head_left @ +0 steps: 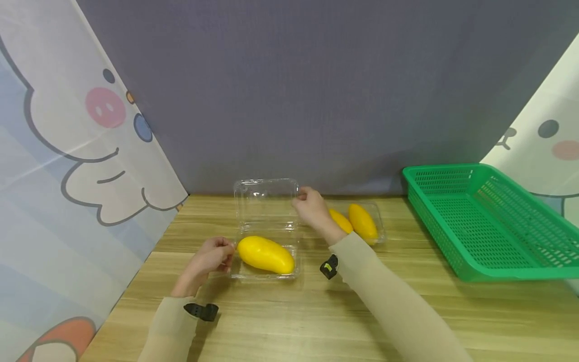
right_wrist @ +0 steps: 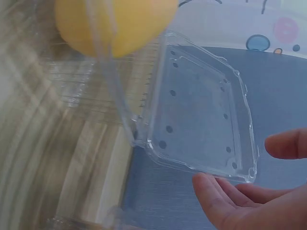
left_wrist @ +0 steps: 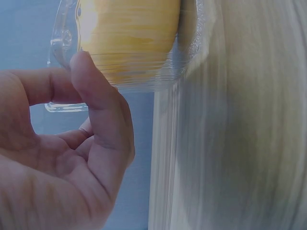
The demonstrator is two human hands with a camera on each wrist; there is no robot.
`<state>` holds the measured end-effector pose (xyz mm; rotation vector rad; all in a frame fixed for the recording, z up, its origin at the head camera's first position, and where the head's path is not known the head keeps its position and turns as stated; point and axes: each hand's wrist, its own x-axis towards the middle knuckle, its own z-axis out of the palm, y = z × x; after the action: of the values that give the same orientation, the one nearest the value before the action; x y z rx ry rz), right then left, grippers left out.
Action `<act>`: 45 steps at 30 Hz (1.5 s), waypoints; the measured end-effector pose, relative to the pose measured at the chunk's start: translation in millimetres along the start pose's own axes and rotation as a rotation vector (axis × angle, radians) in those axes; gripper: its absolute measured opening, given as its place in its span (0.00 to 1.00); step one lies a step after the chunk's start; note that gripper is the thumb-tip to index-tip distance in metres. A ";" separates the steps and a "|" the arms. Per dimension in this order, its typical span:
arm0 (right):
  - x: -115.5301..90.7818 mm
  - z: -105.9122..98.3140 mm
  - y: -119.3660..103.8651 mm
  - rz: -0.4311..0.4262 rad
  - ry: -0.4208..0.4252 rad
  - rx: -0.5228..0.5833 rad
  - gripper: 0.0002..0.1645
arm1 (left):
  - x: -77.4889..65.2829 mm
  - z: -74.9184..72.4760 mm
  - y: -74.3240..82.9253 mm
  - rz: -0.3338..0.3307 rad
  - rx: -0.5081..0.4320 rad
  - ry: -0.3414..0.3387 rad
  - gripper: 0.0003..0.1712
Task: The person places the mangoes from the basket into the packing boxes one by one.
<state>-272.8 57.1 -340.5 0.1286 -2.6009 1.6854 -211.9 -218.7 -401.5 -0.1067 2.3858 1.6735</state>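
A yellow mango (head_left: pixel 265 255) lies in the base of a clear plastic clamshell box (head_left: pixel 267 276) on the table. The box's lid (head_left: pixel 266 203) stands raised at the back. At the base's left side, my left hand (head_left: pixel 212 260) pinches the rim between thumb and finger. My right hand (head_left: pixel 312 208) is at the lid's upper right corner. In the right wrist view, the fingers of my right hand (right_wrist: pixel 254 191) touch the lid's (right_wrist: pixel 201 110) edge from outside, with the thumb held apart from it.
Behind my right forearm, a second clear plastic box (head_left: pixel 381 232) holds two yellow mangoes (head_left: pixel 363 223), partly hidden by the arm. A green slatted basket (head_left: pixel 479 275) stands at the right. A grey partition (head_left: pixel 289 100) rises along the table's back edge.
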 end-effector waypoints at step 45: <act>-32.3 -26.4 0.1 0.243 -0.291 0.152 0.27 | -0.8 3.3 2.0 0.004 -0.036 0.000 0.11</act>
<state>-241.0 82.8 -332.3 0.0685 -2.7851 2.0922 -211.0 -215.0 -400.5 -0.1082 2.3575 1.7185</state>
